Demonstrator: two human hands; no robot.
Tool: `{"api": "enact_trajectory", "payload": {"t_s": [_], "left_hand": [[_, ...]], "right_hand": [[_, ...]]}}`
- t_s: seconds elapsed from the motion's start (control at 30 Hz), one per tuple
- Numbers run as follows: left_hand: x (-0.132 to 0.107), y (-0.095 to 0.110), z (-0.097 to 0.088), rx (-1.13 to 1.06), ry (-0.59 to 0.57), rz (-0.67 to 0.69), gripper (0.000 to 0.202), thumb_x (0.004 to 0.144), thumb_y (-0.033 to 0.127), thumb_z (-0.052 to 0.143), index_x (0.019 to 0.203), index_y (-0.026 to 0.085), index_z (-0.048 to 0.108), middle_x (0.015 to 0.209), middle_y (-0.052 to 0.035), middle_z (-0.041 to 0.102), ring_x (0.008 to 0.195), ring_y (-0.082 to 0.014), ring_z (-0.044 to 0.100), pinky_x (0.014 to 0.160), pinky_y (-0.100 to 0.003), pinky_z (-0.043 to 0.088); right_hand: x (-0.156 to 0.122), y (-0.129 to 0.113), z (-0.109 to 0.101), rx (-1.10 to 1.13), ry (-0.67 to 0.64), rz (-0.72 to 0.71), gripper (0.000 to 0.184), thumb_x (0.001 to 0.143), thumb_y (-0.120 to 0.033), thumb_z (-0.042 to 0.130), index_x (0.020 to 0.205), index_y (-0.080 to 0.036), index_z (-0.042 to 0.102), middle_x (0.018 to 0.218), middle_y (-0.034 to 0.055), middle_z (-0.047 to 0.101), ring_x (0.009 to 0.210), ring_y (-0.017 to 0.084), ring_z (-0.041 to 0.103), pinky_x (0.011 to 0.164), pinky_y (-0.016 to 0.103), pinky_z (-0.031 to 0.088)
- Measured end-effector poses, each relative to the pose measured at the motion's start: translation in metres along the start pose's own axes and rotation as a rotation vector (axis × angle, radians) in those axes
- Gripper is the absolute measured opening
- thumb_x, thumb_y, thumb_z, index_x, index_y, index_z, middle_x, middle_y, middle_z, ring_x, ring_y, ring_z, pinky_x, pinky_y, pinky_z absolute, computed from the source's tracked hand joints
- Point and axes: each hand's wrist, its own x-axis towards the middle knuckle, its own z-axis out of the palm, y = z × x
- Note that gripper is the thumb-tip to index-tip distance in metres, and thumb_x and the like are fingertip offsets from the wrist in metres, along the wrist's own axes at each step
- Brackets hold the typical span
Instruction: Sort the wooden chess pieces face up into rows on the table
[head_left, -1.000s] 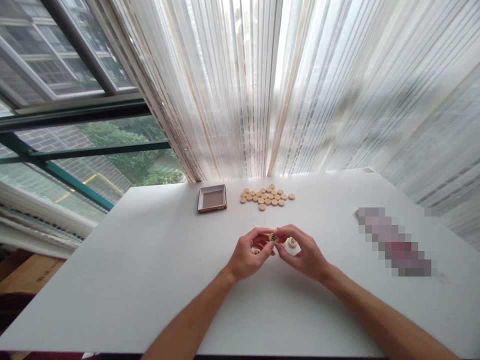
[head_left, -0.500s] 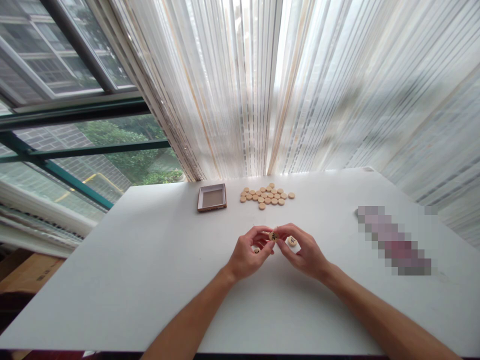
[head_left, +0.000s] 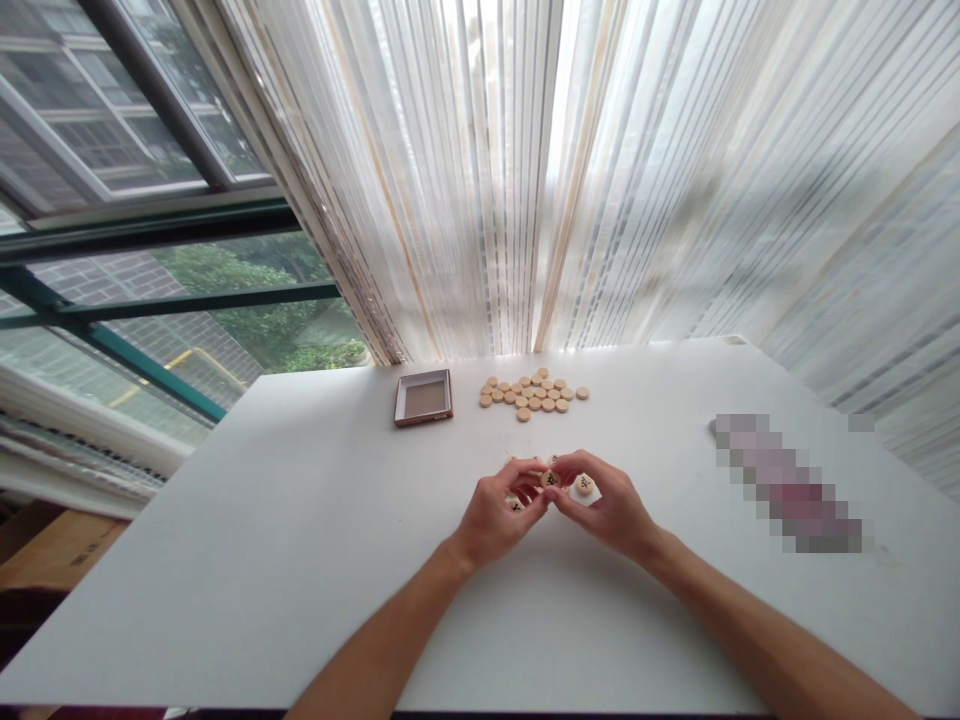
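Observation:
My left hand (head_left: pixel 496 512) and my right hand (head_left: pixel 609 508) meet fingertip to fingertip over the middle of the white table (head_left: pixel 300 560). Both pinch one round wooden game piece (head_left: pixel 549 479) with a dark character on its face. A second piece (head_left: pixel 584 486) sits inside the curled fingers of my right hand. Another piece (head_left: pixel 515 505) shows under my left fingers. Farther back lies a cluster of several plain wooden discs (head_left: pixel 534 392), face down on the table.
A small brown box (head_left: pixel 424 397) with a pale inside lies open at the back, left of the discs. A blurred-out object (head_left: pixel 787 480) lies at the right. Striped curtains (head_left: pixel 570 180) hang behind the table, and a window (head_left: pixel 135 250) is at the left.
Both hands have sunk slightly toward the table with the shared piece. Nothing else has moved.

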Motion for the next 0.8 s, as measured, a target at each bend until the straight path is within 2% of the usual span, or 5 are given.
{"api": "enact_trajectory", "payload": {"t_s": [0.17,0.3,0.6,0.8], "left_hand": [[-0.0011,-0.0026,0.0017,0.051,-0.021,0.083,0.028,0.089,0.023,0.065,0.116,0.019,0.061,0.101,-0.0077,0.076,0.085,-0.0163,0.072,0.073,-0.026,0.058],[-0.001,-0.0047,0.0024,0.074,-0.032,0.093,0.029,0.088,0.021,0.064,0.117,0.02,0.061,0.104,-0.0074,0.076,0.084,-0.0168,0.072,0.074,-0.028,0.059],[-0.0003,0.0013,-0.0011,0.143,-0.008,0.065,0.028,0.086,0.024,0.066,0.114,0.02,0.063,0.091,-0.0046,0.074,0.075,-0.0146,0.069,0.07,-0.026,0.057],[0.0008,0.0024,-0.0057,0.165,0.009,0.061,0.03,0.085,0.024,0.068,0.113,0.019,0.062,0.093,-0.0048,0.073,0.075,-0.0143,0.069,0.069,-0.026,0.057]], "right_hand": [[0.0016,-0.0006,0.001,-0.036,0.049,0.021,0.013,0.085,-0.028,0.071,0.088,-0.021,0.061,0.074,0.0004,0.066,0.065,0.014,0.062,0.062,0.027,0.053],[0.0023,-0.0004,0.0014,-0.034,0.051,0.032,0.012,0.088,-0.03,0.069,0.084,-0.021,0.061,0.073,0.0009,0.067,0.064,0.015,0.063,0.061,0.026,0.053],[0.0008,-0.0009,0.001,-0.019,0.027,0.03,0.006,0.094,-0.025,0.059,0.09,-0.021,0.06,0.076,0.0019,0.066,0.066,0.015,0.063,0.063,0.027,0.053],[0.0024,-0.0049,-0.0019,0.016,-0.034,0.004,0.008,0.093,-0.02,0.056,0.1,-0.022,0.06,0.084,0.0028,0.067,0.074,0.016,0.065,0.07,0.029,0.054]]}}
